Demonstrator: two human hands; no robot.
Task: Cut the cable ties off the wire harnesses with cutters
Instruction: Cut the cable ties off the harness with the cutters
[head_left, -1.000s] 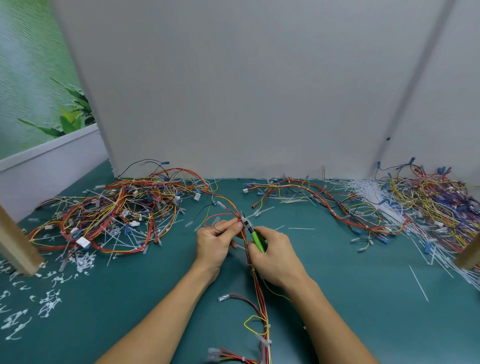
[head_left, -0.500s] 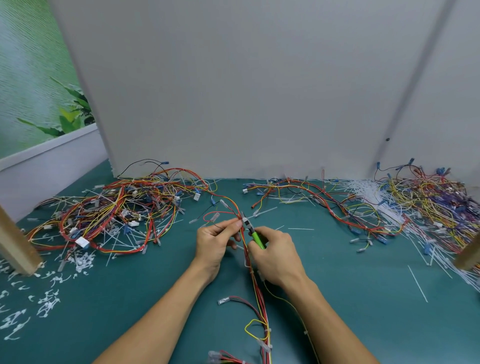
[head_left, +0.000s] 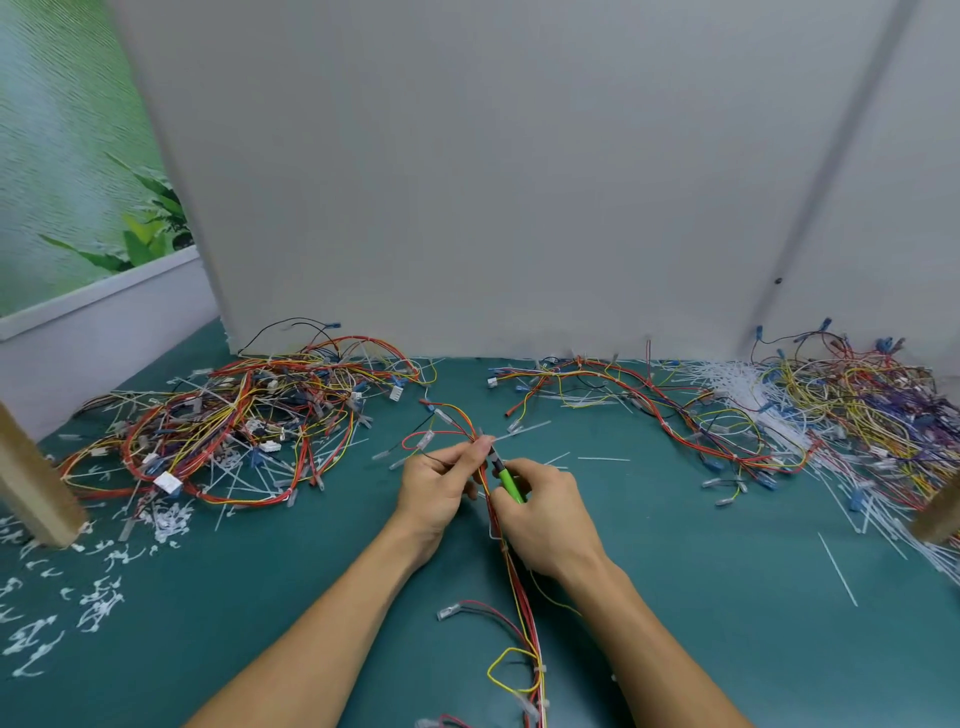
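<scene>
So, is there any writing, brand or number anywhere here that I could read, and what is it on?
No text here can be read.
cutters: green handle gripped by the right hand, no brand showing.
harness, pinched by the left hand: no tag visible.
white connectors: any marks are too small to tell.
grey panel and plant picture: no writing.

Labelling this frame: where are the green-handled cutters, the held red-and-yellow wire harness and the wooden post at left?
green-handled cutters (head_left: 510, 484), head view, on the green handle.
red-and-yellow wire harness (head_left: 521, 603), head view, on the bundle's near straight stretch.
wooden post (head_left: 36, 488), head view, on its front face.
</scene>
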